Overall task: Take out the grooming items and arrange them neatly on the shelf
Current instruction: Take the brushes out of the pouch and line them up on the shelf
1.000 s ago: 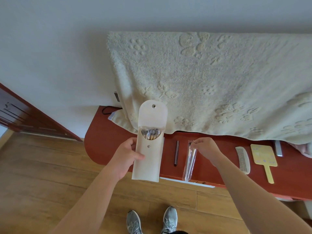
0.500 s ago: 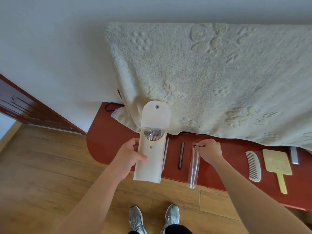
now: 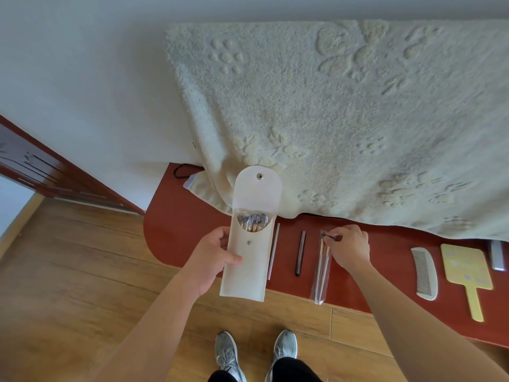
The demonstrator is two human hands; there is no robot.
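Observation:
My left hand (image 3: 213, 260) grips a cream pouch (image 3: 249, 266) upright over the shelf's front edge, flap open, several brush tips showing in its mouth. My right hand (image 3: 348, 248) pinches the top end of a clear sleeve holding brushes (image 3: 321, 271), which lies on the red shelf (image 3: 176, 221) with its lower end past the front edge. Left of it lie a dark stick (image 3: 300, 253) and a thin silver stick (image 3: 273, 255). A white comb (image 3: 424, 272) and a yellow hand mirror (image 3: 466, 274) lie further right.
A cream towel (image 3: 344, 119) hangs down the wall and covers the back of the shelf. A grey object (image 3: 497, 255) lies at the far right. A black cord (image 3: 180, 170) sits at the shelf's left back. Wooden floor and my shoes (image 3: 254, 354) are below.
My right hand has lowered the clear sleeve onto the shelf beside the dark stick and still pinches its top. The pouch stays in my left hand. The view shifted slightly.

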